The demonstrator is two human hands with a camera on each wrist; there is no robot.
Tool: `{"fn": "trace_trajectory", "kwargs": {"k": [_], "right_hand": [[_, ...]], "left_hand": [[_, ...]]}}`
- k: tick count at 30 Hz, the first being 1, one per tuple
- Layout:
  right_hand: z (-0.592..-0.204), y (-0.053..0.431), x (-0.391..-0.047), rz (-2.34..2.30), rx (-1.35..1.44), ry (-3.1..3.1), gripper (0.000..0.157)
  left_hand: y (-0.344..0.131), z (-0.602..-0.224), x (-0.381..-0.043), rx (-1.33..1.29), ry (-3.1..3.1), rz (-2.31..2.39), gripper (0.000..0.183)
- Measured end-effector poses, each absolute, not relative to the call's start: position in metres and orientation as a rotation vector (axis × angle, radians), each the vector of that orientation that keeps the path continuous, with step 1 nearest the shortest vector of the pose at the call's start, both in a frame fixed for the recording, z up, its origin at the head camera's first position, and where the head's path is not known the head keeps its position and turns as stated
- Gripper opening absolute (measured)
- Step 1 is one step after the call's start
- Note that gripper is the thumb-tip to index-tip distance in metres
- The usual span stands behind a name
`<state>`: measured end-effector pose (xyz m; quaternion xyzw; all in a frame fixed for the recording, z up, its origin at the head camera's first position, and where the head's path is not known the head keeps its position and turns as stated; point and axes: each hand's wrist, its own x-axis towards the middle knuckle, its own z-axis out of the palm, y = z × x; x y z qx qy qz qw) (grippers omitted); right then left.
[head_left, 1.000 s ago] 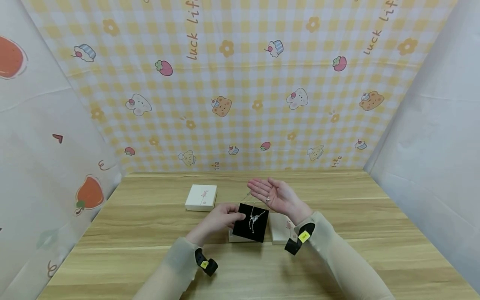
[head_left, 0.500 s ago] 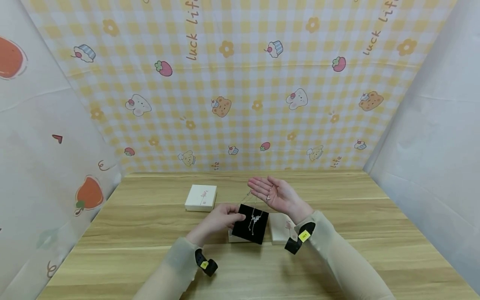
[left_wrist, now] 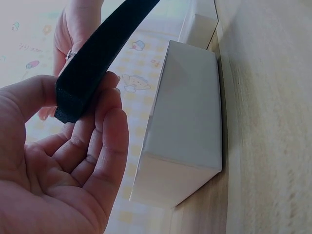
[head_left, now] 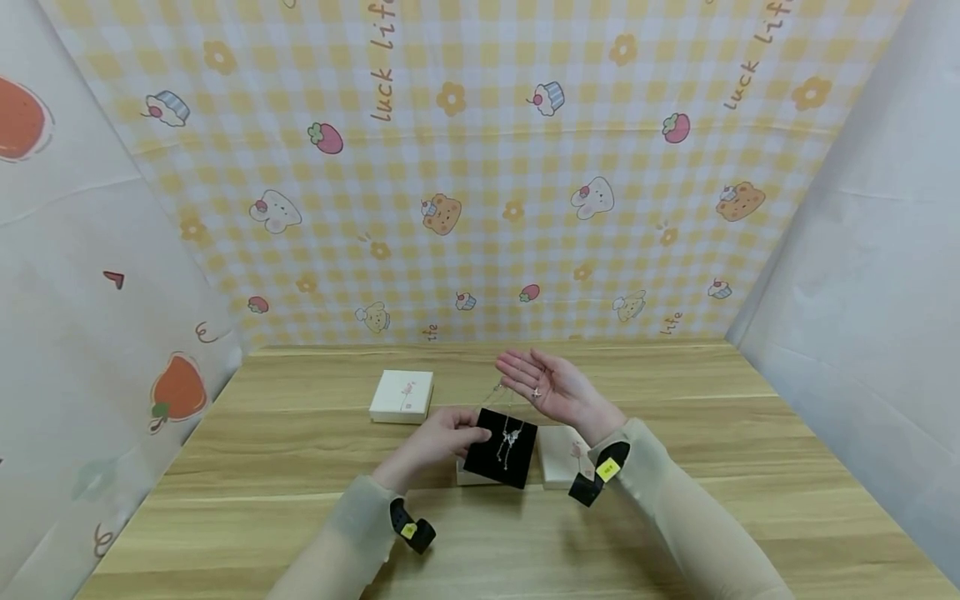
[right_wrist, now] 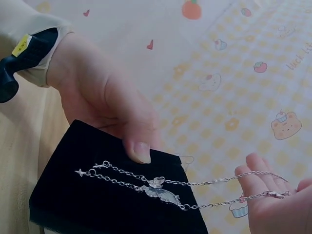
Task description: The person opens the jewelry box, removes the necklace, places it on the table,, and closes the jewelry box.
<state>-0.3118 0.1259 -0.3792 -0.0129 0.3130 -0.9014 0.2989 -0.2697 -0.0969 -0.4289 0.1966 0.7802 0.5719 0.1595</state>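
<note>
In the head view my left hand [head_left: 435,442] holds a black square jewelry pad [head_left: 486,464] at its left edge, thumb on top and fingers beneath. A silver necklace [right_wrist: 163,195] lies across the pad, its butterfly-like pendant and small star-tipped dangles against the black face. From there its chain runs up to my right hand [head_left: 561,392], which is palm up with fingers extended. A small charm [right_wrist: 278,194] on the chain rests against that palm. Below the pad stands a white box [left_wrist: 183,107], mostly hidden from the head camera.
To the right of the white box, a white lid-like piece [head_left: 558,457] with a pink print lies partly under the right forearm. A white box with a pink print [head_left: 402,393] sits farther back on the left of the wooden table [head_left: 300,467]. Patterned cloth [head_left: 487,167] hangs behind.
My right hand has risen slightly. The pad has tilted a little, and the pendant and dangles have shifted on it. My left hand keeps its hold.
</note>
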Motion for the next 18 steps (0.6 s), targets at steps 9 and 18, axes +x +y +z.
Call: {"fn": "trace_trajectory", "kwargs": {"k": [9,18], "right_hand": [[-0.381,0.121,-0.309,-2.434,0.002,0.885,0.049],[-0.377,0.119,-0.309,-2.428,0.010,0.893,0.045]], "left_hand": [[-0.095,-0.415,-0.260,0.562,2.227,1.630,0.022],[-0.096,-0.407,-0.255,0.625,2.258,1.615,0.028]]}}
